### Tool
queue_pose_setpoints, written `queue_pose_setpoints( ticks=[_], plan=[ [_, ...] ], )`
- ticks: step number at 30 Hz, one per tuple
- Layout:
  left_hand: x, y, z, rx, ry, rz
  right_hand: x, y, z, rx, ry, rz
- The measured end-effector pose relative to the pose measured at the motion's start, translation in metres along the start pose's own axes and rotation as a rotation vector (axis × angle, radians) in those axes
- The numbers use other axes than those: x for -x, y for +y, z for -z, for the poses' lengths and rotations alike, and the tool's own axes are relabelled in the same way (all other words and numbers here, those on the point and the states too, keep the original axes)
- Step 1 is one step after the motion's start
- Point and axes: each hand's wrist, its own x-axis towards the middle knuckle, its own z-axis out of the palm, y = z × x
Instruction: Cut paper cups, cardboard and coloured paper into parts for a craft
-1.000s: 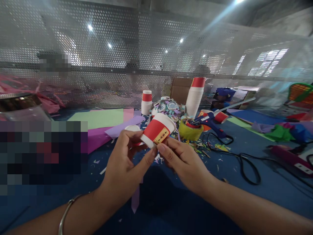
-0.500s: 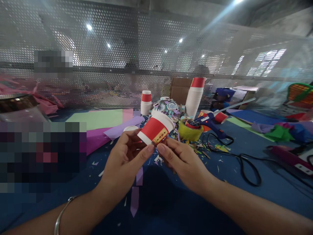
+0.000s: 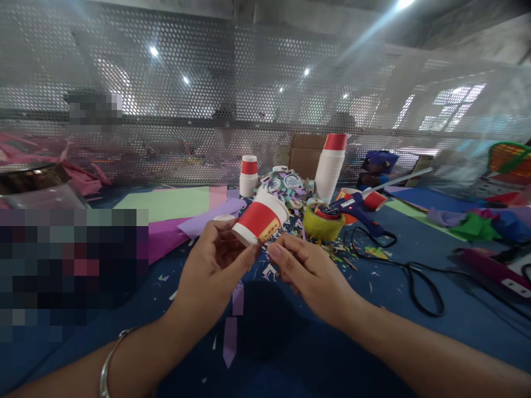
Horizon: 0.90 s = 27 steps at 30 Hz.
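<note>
Between my hands a red and white paper cup [image 3: 258, 220] is tilted, its mouth pointing up and to the right. A yellow printed label sits on the lower side of its red band. My left hand [image 3: 213, 262] grips the cup near its base, with the thumb below and the fingers behind. Close to the label, my right hand [image 3: 305, 265] has its thumb and forefinger pinched together. What those fingertips hold, if anything, is too small to make out. Lilac paper strips [image 3: 230, 340] lie on the blue tabletop [image 3: 290, 342] under the hands.
Behind stand a tall cup stack [image 3: 331, 168] and a short one [image 3: 249, 177]. A blue glue gun [image 3: 357, 207] rests on a yellow tape roll [image 3: 323, 222], its black cord [image 3: 423, 293] looping right. Coloured paper sheets [image 3: 166, 203] lie left; a clear jar [image 3: 41, 188] stands far left.
The cup has turned slightly in my left hand, its rim moving left and down. My right fingertips, earlier against the cup, now sit a little off its lower side.
</note>
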Motion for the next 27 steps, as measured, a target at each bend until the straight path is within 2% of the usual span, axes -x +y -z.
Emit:
queue_pose_setpoints(
  ticks=[3, 15, 21, 27],
  plan=[
    [0.0016, -0.0011, -0.0019, -0.047, -0.049, -0.022, -0.0002, 0.0014, -0.0007, 0.004, -0.008, -0.008],
    [0.0058, -0.0011, -0.0037, -0.083, -0.032, -0.005, 0.0002, 0.0003, -0.0049, 0.005, -0.005, 0.007],
    [0.0083, -0.0018, -0.0026, 0.009, -0.048, 0.000, 0.0008, -0.0023, -0.0045, 0.021, 0.012, 0.032],
    [0.0083, -0.0051, -0.0038, 0.155, 0.013, 0.064, 0.0004, -0.0021, -0.0026, 0.015, 0.022, 0.044]
  ],
)
